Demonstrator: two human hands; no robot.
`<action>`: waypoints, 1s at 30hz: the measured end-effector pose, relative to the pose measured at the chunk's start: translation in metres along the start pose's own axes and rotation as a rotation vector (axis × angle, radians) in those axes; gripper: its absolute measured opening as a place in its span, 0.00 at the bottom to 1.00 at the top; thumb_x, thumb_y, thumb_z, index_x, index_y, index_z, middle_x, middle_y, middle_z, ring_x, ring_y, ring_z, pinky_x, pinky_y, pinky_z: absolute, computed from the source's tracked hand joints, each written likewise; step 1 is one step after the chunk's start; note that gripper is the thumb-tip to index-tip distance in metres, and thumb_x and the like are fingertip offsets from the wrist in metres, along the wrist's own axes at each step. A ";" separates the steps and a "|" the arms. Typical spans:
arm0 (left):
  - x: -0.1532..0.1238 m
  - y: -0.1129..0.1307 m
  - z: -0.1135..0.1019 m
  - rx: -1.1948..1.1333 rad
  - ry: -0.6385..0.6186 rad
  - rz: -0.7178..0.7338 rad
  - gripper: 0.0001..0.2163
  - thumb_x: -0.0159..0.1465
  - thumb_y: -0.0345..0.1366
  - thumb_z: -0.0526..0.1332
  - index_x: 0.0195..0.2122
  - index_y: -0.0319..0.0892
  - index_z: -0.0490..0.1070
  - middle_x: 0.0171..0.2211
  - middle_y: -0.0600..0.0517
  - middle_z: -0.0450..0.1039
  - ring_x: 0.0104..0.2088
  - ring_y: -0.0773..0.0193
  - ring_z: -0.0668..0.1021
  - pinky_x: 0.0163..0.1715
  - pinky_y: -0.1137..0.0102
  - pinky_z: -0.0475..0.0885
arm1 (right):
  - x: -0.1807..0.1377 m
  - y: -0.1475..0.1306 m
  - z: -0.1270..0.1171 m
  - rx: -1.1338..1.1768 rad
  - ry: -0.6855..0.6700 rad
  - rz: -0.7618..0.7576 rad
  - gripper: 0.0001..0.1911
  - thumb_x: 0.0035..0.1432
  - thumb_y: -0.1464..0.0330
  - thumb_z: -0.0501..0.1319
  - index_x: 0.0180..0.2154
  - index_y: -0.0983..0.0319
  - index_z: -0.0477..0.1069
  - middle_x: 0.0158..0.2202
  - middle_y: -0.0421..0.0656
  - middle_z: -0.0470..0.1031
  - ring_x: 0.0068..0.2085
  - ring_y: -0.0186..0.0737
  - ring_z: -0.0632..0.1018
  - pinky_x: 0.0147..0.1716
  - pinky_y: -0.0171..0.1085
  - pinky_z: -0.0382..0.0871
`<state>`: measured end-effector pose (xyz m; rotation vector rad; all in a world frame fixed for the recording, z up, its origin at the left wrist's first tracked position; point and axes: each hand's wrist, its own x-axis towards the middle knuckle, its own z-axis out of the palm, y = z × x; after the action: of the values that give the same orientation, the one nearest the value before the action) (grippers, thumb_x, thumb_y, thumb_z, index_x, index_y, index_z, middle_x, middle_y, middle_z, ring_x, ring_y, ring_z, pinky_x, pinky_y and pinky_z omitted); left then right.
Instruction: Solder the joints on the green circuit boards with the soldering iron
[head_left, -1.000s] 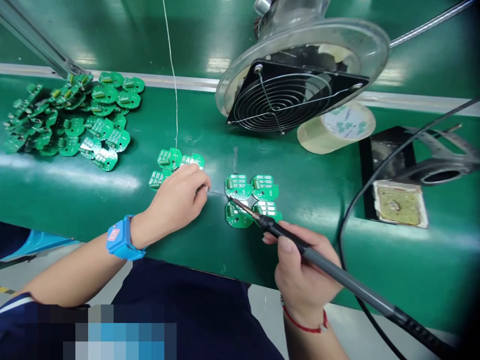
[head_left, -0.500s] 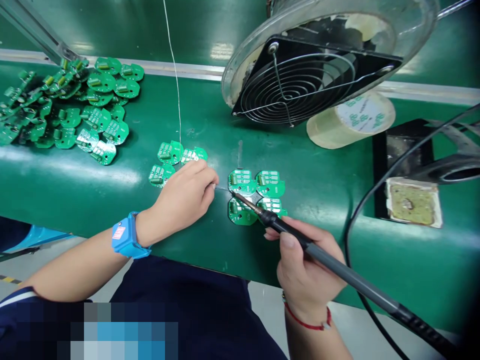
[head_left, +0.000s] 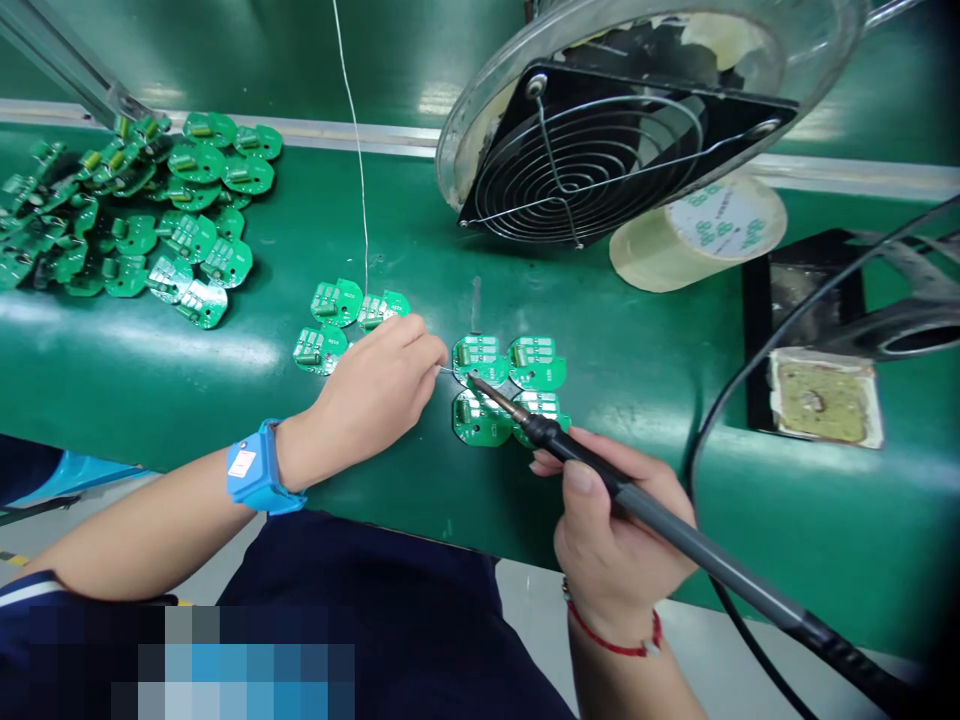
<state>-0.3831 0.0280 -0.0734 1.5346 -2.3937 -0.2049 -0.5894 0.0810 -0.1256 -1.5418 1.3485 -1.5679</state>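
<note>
Right hand [head_left: 611,545] wrapped tight around a soldering iron [head_left: 637,505], fingers curled shut on its dark handle, thumb on top. Hot tip down on the top left board of four small green boards [head_left: 510,390], sitting in a square on the green table [head_left: 187,390] right in front. Black cord [head_left: 720,400] looping away from the iron across the table.

Left hand [head_left: 379,385] just beside those boards, fingertips pinched together on a thin solder wire [head_left: 358,170]. Short end of the wire poking out toward the iron tip; long end going straight up and out of sight. Blue strap [head_left: 259,470] on the left wrist, red string [head_left: 615,640] on the right wrist.

Three more green boards [head_left: 337,320] behind the left hand, touching one another. Big loose pile of boards [head_left: 135,215] far off at the left, lying straight on the table, not in any box.

Round fan with a wire grill [head_left: 607,150] hanging over the table at the back. Roll of clear tape [head_left: 697,235] lying below it. At the right, a black tray [head_left: 780,300] with a dirty yellow sponge [head_left: 821,395] on its front edge.
</note>
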 end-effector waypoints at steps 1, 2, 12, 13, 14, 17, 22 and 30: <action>0.001 0.000 0.001 0.004 -0.006 0.004 0.09 0.66 0.28 0.50 0.35 0.37 0.69 0.33 0.48 0.66 0.36 0.60 0.69 0.39 0.65 0.66 | 0.000 0.000 0.000 -0.004 -0.003 0.006 0.11 0.55 0.71 0.64 0.42 0.63 0.73 0.29 0.40 0.77 0.27 0.38 0.78 0.26 0.35 0.74; 0.001 0.000 0.002 0.004 -0.012 0.007 0.10 0.66 0.28 0.49 0.35 0.37 0.69 0.33 0.48 0.66 0.36 0.60 0.69 0.39 0.65 0.66 | 0.000 0.000 0.000 -0.009 -0.006 0.012 0.11 0.55 0.71 0.64 0.42 0.63 0.73 0.29 0.40 0.77 0.27 0.38 0.78 0.27 0.35 0.74; 0.007 0.004 0.010 0.039 -0.028 0.061 0.10 0.66 0.27 0.48 0.35 0.36 0.69 0.33 0.47 0.66 0.36 0.59 0.68 0.38 0.65 0.66 | 0.000 0.000 0.000 -0.029 -0.016 0.028 0.10 0.55 0.70 0.64 0.42 0.62 0.73 0.30 0.40 0.77 0.28 0.38 0.78 0.28 0.36 0.73; 0.007 0.005 0.011 0.045 -0.033 0.064 0.11 0.66 0.27 0.48 0.35 0.37 0.69 0.33 0.47 0.66 0.36 0.59 0.68 0.38 0.65 0.66 | 0.000 0.000 0.000 -0.037 -0.017 0.028 0.10 0.55 0.69 0.64 0.42 0.62 0.73 0.30 0.40 0.76 0.28 0.38 0.78 0.28 0.37 0.73; 0.007 0.005 0.011 0.047 -0.035 0.068 0.11 0.66 0.27 0.48 0.35 0.37 0.69 0.33 0.47 0.65 0.36 0.59 0.68 0.38 0.65 0.66 | 0.000 0.000 0.000 -0.047 -0.018 0.029 0.10 0.55 0.69 0.64 0.41 0.62 0.73 0.30 0.40 0.76 0.28 0.39 0.78 0.28 0.38 0.74; 0.007 0.005 0.011 0.021 -0.023 0.077 0.11 0.67 0.28 0.48 0.35 0.38 0.70 0.33 0.48 0.65 0.36 0.60 0.68 0.36 0.66 0.66 | 0.000 -0.001 0.001 -0.047 -0.015 0.019 0.10 0.55 0.69 0.63 0.41 0.63 0.73 0.29 0.41 0.76 0.28 0.39 0.78 0.27 0.38 0.74; 0.003 0.001 0.004 -0.185 0.114 0.047 0.12 0.65 0.24 0.49 0.39 0.39 0.71 0.34 0.49 0.64 0.35 0.64 0.69 0.34 0.69 0.67 | 0.001 -0.003 0.002 0.019 0.050 -0.031 0.10 0.55 0.71 0.63 0.42 0.63 0.73 0.31 0.42 0.76 0.26 0.37 0.78 0.24 0.35 0.75; 0.012 0.010 -0.007 -0.266 0.114 0.015 0.11 0.61 0.22 0.50 0.39 0.40 0.67 0.31 0.51 0.68 0.33 0.64 0.70 0.35 0.67 0.67 | 0.010 0.000 -0.013 -0.065 0.194 -0.098 0.08 0.56 0.70 0.63 0.39 0.64 0.73 0.29 0.41 0.75 0.25 0.37 0.77 0.22 0.35 0.74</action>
<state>-0.3942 0.0218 -0.0625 1.3680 -2.1878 -0.4037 -0.6038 0.0751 -0.1195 -1.5477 1.4605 -1.7887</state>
